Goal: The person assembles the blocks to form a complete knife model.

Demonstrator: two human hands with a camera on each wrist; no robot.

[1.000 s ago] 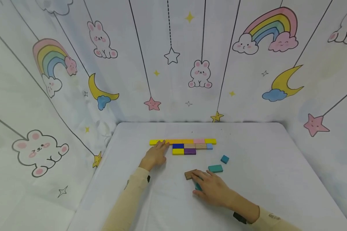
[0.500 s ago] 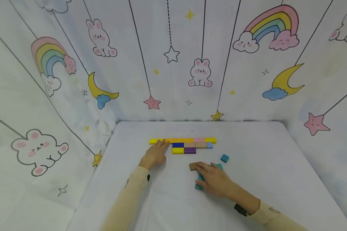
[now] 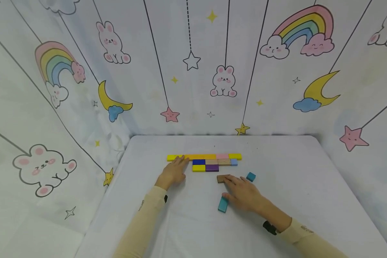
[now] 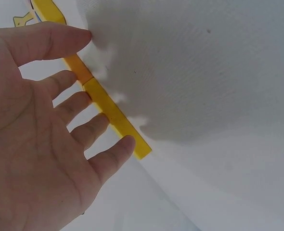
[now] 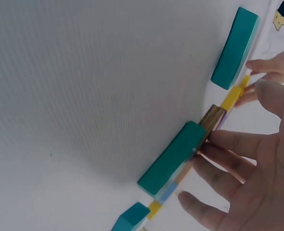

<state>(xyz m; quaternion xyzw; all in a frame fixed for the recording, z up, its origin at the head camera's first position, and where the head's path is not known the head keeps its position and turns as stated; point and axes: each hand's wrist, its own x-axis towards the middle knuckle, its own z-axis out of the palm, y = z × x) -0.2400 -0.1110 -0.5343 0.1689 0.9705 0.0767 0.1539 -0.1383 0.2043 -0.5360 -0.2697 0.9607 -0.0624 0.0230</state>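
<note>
My left hand (image 3: 171, 173) lies at the left part of a long row of yellow, orange and pink blocks (image 3: 209, 156), its fingertips along the near edge. In the left wrist view its fingers are extended against a yellow block (image 4: 118, 118). My right hand (image 3: 245, 193) touches a brown wooden block (image 3: 221, 178) with extended fingertips, the thumb held apart. By that thumb lies a teal block (image 3: 223, 204). Another teal block (image 5: 173, 159), hidden under the hand in the head view, shows beside the fingers in the right wrist view. A small teal cube (image 3: 251, 176) sits beyond the hand.
Against the long row stands a shorter row with a dark blue block (image 3: 198, 162), two tan blocks (image 3: 224, 162) and a light blue cube (image 3: 234, 162). Nearer are a yellow block (image 3: 198, 168) and a purple block (image 3: 212, 168). A patterned cloth (image 3: 142, 71) rises behind the white table (image 3: 293, 190).
My right hand has slid the brown block forward and slightly right, toward the rows. The nearer teal block has come into view, and the other is now covered. My left hand stays put.
</note>
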